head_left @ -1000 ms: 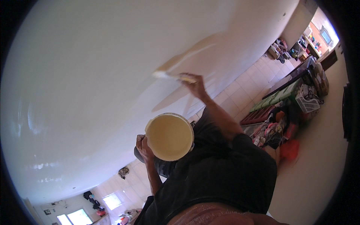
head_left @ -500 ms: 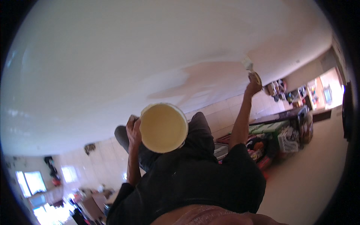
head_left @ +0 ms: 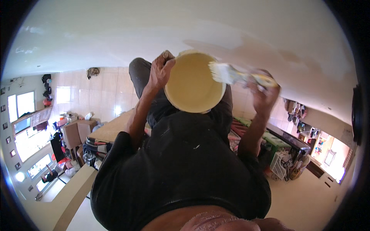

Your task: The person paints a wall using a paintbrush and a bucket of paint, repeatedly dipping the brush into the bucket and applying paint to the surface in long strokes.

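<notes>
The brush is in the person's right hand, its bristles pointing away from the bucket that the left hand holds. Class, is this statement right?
Not quite: the bristles point toward the bucket, as the head view shows. The brush is in the right hand, and the left hand holds the bucket.

Bucket between left hand and right hand, brush at its right rim, wall ahead

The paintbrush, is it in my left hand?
No, the right hand holds the paintbrush, while the left hand holds the left side of the bucket.
</notes>
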{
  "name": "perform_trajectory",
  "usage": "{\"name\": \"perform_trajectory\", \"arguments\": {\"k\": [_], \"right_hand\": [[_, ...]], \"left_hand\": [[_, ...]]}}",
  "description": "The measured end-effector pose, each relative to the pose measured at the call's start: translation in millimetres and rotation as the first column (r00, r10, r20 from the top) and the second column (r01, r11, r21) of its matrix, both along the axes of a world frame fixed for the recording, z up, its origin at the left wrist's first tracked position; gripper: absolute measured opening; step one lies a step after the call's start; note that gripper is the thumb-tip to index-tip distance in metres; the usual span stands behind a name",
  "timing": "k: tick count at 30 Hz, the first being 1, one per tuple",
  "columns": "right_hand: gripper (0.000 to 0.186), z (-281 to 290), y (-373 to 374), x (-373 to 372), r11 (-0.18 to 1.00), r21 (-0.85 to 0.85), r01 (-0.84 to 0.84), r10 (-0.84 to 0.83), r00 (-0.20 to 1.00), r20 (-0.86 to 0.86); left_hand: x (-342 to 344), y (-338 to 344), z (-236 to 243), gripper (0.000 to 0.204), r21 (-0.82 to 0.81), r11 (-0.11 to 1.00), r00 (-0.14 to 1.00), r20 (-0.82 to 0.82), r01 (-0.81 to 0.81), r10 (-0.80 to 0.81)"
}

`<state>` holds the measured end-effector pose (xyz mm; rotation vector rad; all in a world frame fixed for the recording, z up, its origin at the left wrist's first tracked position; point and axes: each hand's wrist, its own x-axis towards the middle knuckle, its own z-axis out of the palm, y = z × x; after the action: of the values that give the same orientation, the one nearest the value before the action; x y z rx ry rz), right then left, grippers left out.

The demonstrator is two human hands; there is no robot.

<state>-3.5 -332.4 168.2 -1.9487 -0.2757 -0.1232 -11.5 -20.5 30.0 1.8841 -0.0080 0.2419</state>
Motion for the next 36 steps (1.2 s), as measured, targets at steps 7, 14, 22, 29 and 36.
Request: {"name": "perform_trajectory", "arguments": {"k": [7,14,22,29,36], "right_hand": [[0.022,-52.3,60.6,3.3,0.89,-0.351,-0.293,0.271,0.956,-0.111],[0.027,-81.8,66.8,6.9,0.802,-0.496,-0.334,0.251,0.941,-0.228],[0.019,-60.5,59.7,-3.0,0.909,-0.346,-0.232,0.224,0.973,-0.063],[0.016,-55.0,69.1,-14.4,0.914,-0.089,-0.397,0.362,0.893,-0.266],[0.018,-61.2,70.4,-18.5,0.94,0.098,-0.326,0.34,0.892,-0.298]], "left_hand": [[1.3,-5.7,14.4,0.021,-0.101,0.995,0.993,-0.119,-0.011,-0.001],[-1.8,-6.1,19.2,0.02,-0.119,0.993,0.979,-0.203,-0.023,-0.002],[0.5,-7.6,12.6,0.022,-0.1,0.994,0.991,-0.133,-0.033,0.019],[1.0,-4.3,7.4,0.021,-0.038,0.999,0.996,-0.091,-0.028,0.024],[2.7,0.3,-4.7,0.021,0.099,0.995,0.999,0.041,0.014,-0.018]]}}
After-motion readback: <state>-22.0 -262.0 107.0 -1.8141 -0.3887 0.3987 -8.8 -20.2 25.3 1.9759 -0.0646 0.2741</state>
